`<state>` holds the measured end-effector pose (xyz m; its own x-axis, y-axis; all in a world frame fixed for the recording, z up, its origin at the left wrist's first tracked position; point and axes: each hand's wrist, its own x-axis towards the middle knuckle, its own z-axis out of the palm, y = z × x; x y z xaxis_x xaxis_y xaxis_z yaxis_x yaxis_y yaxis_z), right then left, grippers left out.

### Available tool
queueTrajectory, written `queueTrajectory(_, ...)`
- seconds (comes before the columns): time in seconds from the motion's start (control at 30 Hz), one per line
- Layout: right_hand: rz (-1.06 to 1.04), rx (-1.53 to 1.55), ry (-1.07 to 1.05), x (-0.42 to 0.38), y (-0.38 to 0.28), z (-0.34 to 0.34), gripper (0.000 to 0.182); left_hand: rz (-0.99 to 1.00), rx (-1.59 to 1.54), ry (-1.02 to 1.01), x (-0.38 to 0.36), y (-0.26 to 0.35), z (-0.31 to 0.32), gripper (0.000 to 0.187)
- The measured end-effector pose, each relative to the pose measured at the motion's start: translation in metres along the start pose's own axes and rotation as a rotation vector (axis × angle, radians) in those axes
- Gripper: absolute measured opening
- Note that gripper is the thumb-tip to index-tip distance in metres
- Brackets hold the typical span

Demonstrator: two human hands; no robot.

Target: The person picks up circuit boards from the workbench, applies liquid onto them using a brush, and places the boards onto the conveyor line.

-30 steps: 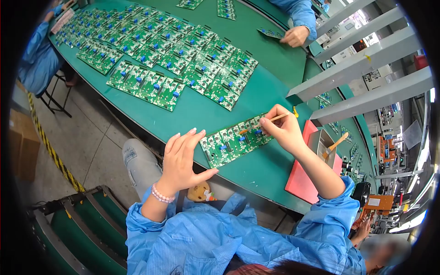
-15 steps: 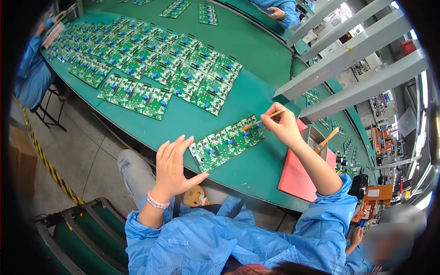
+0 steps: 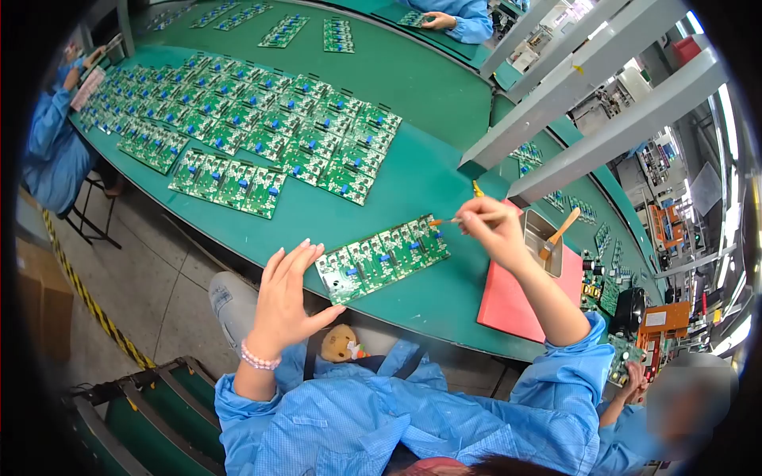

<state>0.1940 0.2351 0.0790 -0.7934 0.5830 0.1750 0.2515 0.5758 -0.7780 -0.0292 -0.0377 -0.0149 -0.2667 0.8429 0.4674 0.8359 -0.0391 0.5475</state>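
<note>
A long green circuit board panel [image 3: 385, 258] with blue parts lies slantwise near the table's front edge. My left hand [image 3: 287, 300] is at its left end, fingers stretched and thumb spread, with the thumb tip at the near corner. Over the panel's far right corner, my right hand [image 3: 494, 228] pinches a thin brush [image 3: 446, 222]. Its orange bristles are right at the board's end. Beside my right forearm, a metal tray [image 3: 533, 226] stands on a red block [image 3: 512, 305], and a wooden-handled brush [image 3: 562, 232] leans in it.
Many similar boards [image 3: 278, 123] cover the left of the green table [image 3: 429, 166]. Grey posts [image 3: 611, 107] rise at the right. A small yellow item [image 3: 477, 189] is behind my right hand. Co-workers in blue sit at far left [image 3: 51, 143], across [image 3: 468, 20] and right [image 3: 619, 428].
The brush tip has moved from the parts near the panel's right end to its far right corner. My left hand stays at the left end. The whole view has shifted slightly.
</note>
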Motion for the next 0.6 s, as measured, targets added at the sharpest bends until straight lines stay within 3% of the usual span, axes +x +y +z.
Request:
queueTrajectory(0.03, -0.176, -0.148, -0.034, -0.006, -0.003, 0.005, 0.011, 0.014, 0.033, -0.037, 0.001, 0.0, -0.005, 0.091)
queueTrajectory(0.17, -0.167, -0.161, -0.051, -0.025, -0.016, 0.014, 0.009, -0.029, -0.009, -0.051, -0.002, -0.004, -0.008, 0.09)
queueTrajectory(0.2, -0.248, -0.173, -0.03, -0.026, -0.004, 0.017, 0.008, -0.025, 0.001, -0.047, -0.003, -0.005, -0.006, 0.092)
queueTrajectory(0.43, -0.201, -0.146, 0.05, -0.025, 0.005, 0.028, 0.007, -0.062, -0.038, -0.053, -0.007, -0.012, 0.001, 0.095)
queueTrajectory(0.6, -0.209, -0.16, -0.023, -0.025, 0.01, 0.03, 0.009, -0.059, -0.042, -0.033, -0.008, -0.014, 0.004, 0.096)
